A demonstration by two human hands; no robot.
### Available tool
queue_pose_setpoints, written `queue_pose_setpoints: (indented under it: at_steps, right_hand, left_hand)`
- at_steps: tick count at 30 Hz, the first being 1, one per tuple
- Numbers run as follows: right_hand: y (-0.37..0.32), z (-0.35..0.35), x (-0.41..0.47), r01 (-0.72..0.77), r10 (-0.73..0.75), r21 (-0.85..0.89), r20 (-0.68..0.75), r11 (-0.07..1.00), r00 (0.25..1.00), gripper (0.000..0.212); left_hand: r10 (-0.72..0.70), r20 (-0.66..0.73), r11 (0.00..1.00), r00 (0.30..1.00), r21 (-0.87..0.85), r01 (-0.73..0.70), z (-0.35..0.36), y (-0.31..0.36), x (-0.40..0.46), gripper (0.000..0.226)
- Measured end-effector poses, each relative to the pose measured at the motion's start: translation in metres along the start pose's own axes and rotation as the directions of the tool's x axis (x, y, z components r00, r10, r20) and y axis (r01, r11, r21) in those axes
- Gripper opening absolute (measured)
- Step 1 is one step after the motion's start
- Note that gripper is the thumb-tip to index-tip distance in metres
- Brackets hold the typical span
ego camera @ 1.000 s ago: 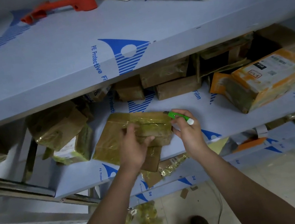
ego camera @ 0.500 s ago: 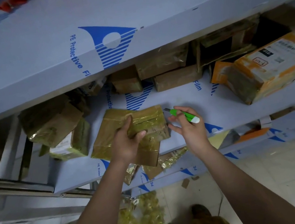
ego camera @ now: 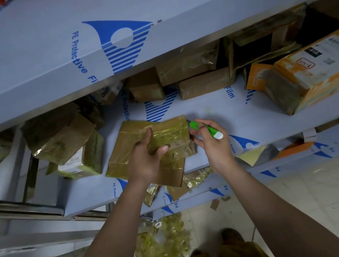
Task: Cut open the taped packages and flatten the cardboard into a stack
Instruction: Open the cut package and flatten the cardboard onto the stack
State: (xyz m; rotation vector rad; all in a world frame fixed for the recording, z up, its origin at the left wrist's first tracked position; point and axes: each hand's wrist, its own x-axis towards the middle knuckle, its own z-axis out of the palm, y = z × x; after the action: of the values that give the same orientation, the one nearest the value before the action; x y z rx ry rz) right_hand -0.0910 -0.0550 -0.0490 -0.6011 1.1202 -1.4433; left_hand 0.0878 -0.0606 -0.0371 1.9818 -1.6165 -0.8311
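Here the left hand (ego camera: 146, 157) gripped the taped box (ego camera: 142, 146) on the shelf (ego camera: 253, 122); the right hand (ego camera: 211, 141) pinched the green cutter (ego camera: 206, 129) (blade tip hidden) just beside the box's right edge.

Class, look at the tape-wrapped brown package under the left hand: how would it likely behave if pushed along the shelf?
The package would probably slide readily, since glossy tape covers it and the shelf film looks smooth. It looks flat and boxy, so unlikely to roll or tip. The left hand steadies it alone, suggesting it is fairly light.

Bare forearms (ego camera: 107, 241), brown shoes (ego camera: 231, 236)
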Motion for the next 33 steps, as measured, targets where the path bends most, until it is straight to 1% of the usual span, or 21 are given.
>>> queue_pose_setpoints:
  at_steps: [9,12,14,16,17,19,20,21,23,25,26,27,28,29,30,31,33]
  right_hand:
    - [0.001,-0.012,-0.014,0.026,-0.022,-0.1,0.037,0.995,0.999,0.024]
    - [0.002,-0.014,-0.023,0.084,-0.066,-0.224,0.086,0.971,0.994,0.022]
    - [0.007,-0.014,-0.03,0.103,-0.077,-0.253,0.113,0.962,0.991,0.017]
    - [0.01,-0.016,-0.032,0.076,-0.058,-0.221,0.089,0.972,0.994,0.017]
    - [0.01,-0.017,-0.032,0.044,-0.034,-0.173,0.061,0.984,0.998,0.02]
    - [0.007,-0.021,-0.031,-0.014,0.014,-0.002,-0.015,1.0,1.0,0.023]
    - [0.002,-0.024,-0.029,-0.005,0.009,0.063,-0.057,0.998,0.998,0.023]
    - [-0.002,-0.027,-0.025,0.028,-0.02,0.087,-0.093,0.996,0.995,0.023]
    - [-0.012,-0.028,-0.015,0.105,-0.1,0.035,-0.113,0.994,0.989,0.021]
    - [-0.021,-0.021,-0.002,0.149,-0.155,-0.095,-0.059,0.984,0.986,0.017]
    - [-0.023,-0.016,0.004,0.161,-0.167,-0.169,-0.02,0.972,0.986,0.016]
    - [-0.024,-0.011,0.009,0.171,-0.17,-0.226,0.021,0.959,0.985,0.015]
    - [-0.024,-0.007,0.012,0.175,-0.166,-0.262,0.058,0.949,0.984,0.015]
    - [-0.022,-0.005,0.014,0.173,-0.154,-0.281,0.087,0.944,0.984,0.016]
    - [-0.02,-0.004,0.014,0.169,-0.145,-0.293,0.102,0.941,0.984,0.018]
    - [-0.018,-0.005,0.013,0.17,-0.144,-0.291,0.109,0.941,0.984,0.018]
    - [-0.015,-0.007,0.005,0.172,-0.152,-0.26,0.094,0.95,0.984,0.016]
  left_hand:
    - [-0.025,0.001,0.998,1.0,0.066,0.025,0.001,0.006,-0.002,0.073]
    - [-0.035,0.002,0.997,0.999,0.069,0.035,0.0,0.009,-0.003,0.073]
    - [-0.036,0.002,0.997,0.999,0.075,0.036,-0.001,0.011,-0.003,0.073]
    - [-0.034,0.009,0.997,0.999,0.071,0.033,-0.002,0.012,-0.005,0.074]
    - [-0.037,0.015,0.998,0.999,0.046,0.037,-0.003,0.012,-0.005,0.073]
    - [-0.064,0.031,0.997,0.998,-0.036,0.065,-0.006,0.015,-0.007,0.071]
    - [-0.078,0.035,0.995,0.996,-0.063,0.08,-0.007,0.017,-0.008,0.07]
    - [-0.087,0.043,0.993,0.995,-0.079,0.09,-0.009,0.019,-0.01,0.069]
    - [-0.079,0.077,0.989,0.994,-0.118,0.088,-0.013,0.023,-0.011,0.07]
    - [-0.046,0.142,0.986,0.989,-0.153,0.068,-0.016,0.027,-0.012,0.075]
    - [-0.026,0.155,0.985,0.988,-0.162,0.052,-0.017,0.031,-0.013,0.079]
    - [-0.018,0.138,0.986,0.99,-0.163,0.041,-0.017,0.036,-0.014,0.084]
    - [-0.034,0.088,0.988,0.996,-0.151,0.047,-0.015,0.04,-0.016,0.087]
    - [-0.08,0.023,0.988,0.997,-0.131,0.082,-0.013,0.044,-0.017,0.088]
    - [-0.162,-0.03,0.981,0.986,-0.116,0.158,-0.01,0.046,-0.018,0.086]
    - [-0.255,-0.05,0.961,0.966,-0.124,0.247,-0.007,0.046,-0.017,0.079]
    - [-0.397,0.021,0.886,0.918,-0.252,0.389,-0.002,0.043,-0.016,0.054]
